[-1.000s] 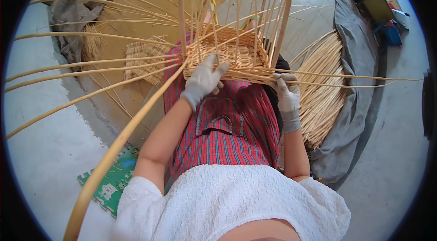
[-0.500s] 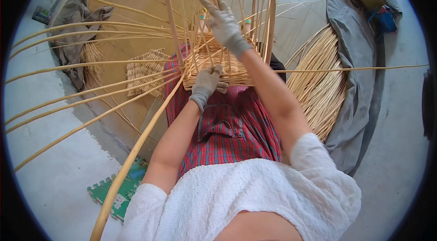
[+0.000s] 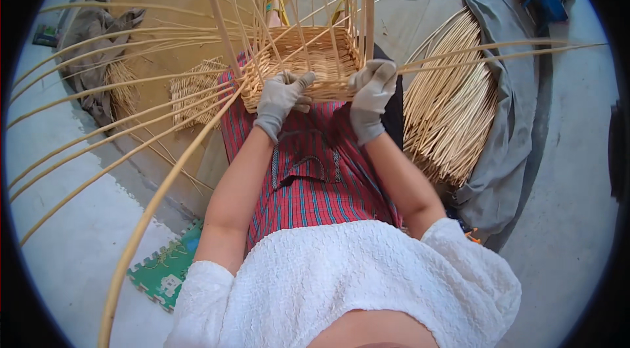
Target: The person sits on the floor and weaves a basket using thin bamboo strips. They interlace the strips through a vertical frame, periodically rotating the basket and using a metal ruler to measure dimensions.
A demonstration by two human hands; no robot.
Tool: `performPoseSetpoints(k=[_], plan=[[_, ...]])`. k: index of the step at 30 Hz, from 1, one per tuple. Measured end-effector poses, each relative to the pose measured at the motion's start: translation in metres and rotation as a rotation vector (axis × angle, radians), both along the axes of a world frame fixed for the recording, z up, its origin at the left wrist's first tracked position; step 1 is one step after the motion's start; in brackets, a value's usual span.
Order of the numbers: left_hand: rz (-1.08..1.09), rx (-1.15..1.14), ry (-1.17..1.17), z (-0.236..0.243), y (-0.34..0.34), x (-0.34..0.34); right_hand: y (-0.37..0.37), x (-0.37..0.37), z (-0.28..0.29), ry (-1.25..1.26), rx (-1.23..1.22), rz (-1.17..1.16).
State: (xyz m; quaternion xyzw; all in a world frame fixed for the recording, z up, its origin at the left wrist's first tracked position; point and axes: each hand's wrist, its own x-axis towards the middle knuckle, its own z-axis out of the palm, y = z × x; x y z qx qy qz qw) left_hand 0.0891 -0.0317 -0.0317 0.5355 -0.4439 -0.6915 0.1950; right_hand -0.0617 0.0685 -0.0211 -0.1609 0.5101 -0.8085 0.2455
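A partly woven wicker basket rests on my lap over a red checked apron. Gloved in grey-white, my left hand is closed on the basket's near wall, thumb on top. At the near right corner my right hand, gloved too, pinches a wicker rod beside the wall; its fingertips partly hide the grip. Long thin rods run out to the right from that hand. Upright stakes and wooden posts rise around the basket. Several rods fan out leftward from its left corner, among them a thick one.
On the right a bundle of wicker rods lies on grey cloth. A small woven panel and another crumpled cloth are on the floor to the left. A green foam mat lies near my left elbow.
My right hand has come down from above the basket to its near right corner and closed on a rod. The basket and my left hand appear shifted slightly left and up in view.
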Motion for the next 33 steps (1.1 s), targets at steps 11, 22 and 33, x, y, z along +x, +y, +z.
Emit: performPoseSetpoints(k=[11,22,33], plan=[[0.025,-0.510,0.207,0.036,0.020,-0.037,0.047,-0.090,0.018,0.020,0.149,-0.007],[-0.502,-0.128,-0.284,0.022,0.004,-0.092,-0.108,-0.129,0.075,0.929,0.376,0.458],[-0.059,-0.896,-0.446,0.034,0.041,-0.080,-0.027,-0.186,0.089,1.621,0.508,0.097]])
